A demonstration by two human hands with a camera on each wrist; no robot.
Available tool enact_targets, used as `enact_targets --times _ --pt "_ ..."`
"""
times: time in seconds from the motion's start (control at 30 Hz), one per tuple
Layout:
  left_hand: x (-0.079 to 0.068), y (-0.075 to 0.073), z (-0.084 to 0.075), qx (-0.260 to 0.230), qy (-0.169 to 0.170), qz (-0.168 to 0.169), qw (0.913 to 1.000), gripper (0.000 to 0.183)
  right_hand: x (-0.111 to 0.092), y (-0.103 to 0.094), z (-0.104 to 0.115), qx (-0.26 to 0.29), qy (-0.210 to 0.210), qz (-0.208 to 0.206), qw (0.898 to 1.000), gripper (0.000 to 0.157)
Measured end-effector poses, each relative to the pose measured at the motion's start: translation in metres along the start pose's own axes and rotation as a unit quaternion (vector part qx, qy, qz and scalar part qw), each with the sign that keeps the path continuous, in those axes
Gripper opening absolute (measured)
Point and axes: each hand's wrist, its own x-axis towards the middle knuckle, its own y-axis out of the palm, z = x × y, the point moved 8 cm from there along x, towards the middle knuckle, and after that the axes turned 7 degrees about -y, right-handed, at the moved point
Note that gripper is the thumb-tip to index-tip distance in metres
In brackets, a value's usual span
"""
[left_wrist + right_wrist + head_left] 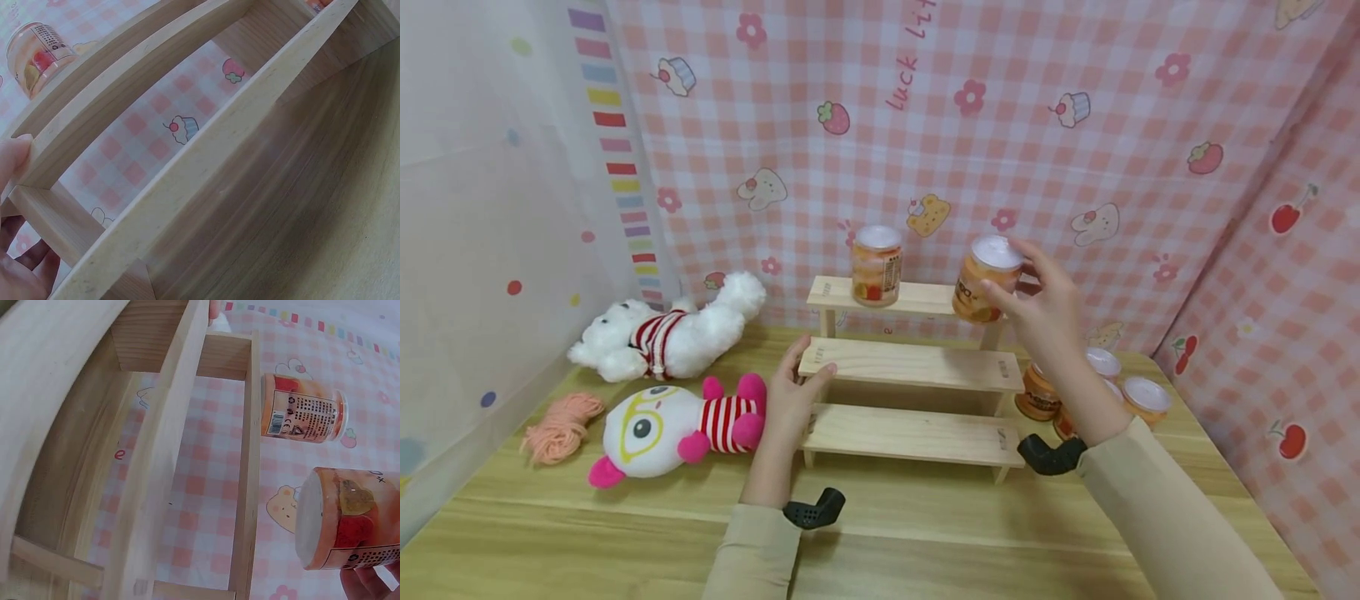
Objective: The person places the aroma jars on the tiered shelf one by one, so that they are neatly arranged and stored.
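My right hand [1045, 300] grips a fruit jar [977, 287] with a white lid and orange label, its thumb on the near side. In the right wrist view this held jar [359, 519] is apart from the top board [249, 462], its pale base showing. Another fruit jar [877, 271] stands upright on the top step of the three-tier wooden shelf [910, 364], left of the middle. My left hand [790, 400] grips the left end of the middle step, thumb on top and fingers curled round the edge, as the left wrist view also shows.
Several more fruit jars [1146, 400] stand on the table at the shelf's right, partly behind my right forearm. To the left lie a white plush dog [688, 337], a pink-and-white plush toy [658, 429] and peach yarn [562, 427]. A checked curtain [970, 158] hangs behind.
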Motion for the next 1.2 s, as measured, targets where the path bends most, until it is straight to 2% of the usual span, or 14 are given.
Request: enact_targets --times 0.07,0.33,0.5,0.73,0.9,1.2 --pt "0.0 0.0 0.0 0.002 -0.002 0.002 1.0 0.067 0.005 0.004 0.0 0.001 0.006 0.003 1.0 0.058" --pt "-0.016 0.006 -0.023 0.006 -0.02 0.012 0.9997 0.067 0.023 0.023 -0.001 0.019 0.011 0.013 1.0 0.058" --pt "-0.017 0.006 -0.023 0.002 -0.02 0.013 0.9997 0.066 0.026 0.034 -0.005 0.03 0.03 0.022 0.999 0.056" --pt "-0.018 0.005 -0.023 0.02 -0.024 0.007 0.9995 0.066 0.027 0.047 -0.017 0.057 0.064 0.018 0.996 0.06" --pt "-0.018 0.005 -0.022 0.02 -0.024 0.01 0.9995 0.067 0.029 0.052 -0.026 0.053 0.084 0.015 0.995 0.062" --pt "-0.016 0.005 -0.021 0.019 -0.022 0.01 0.9995 0.067 0.03 0.062 -0.03 0.02 0.105 0.035 0.994 0.064"
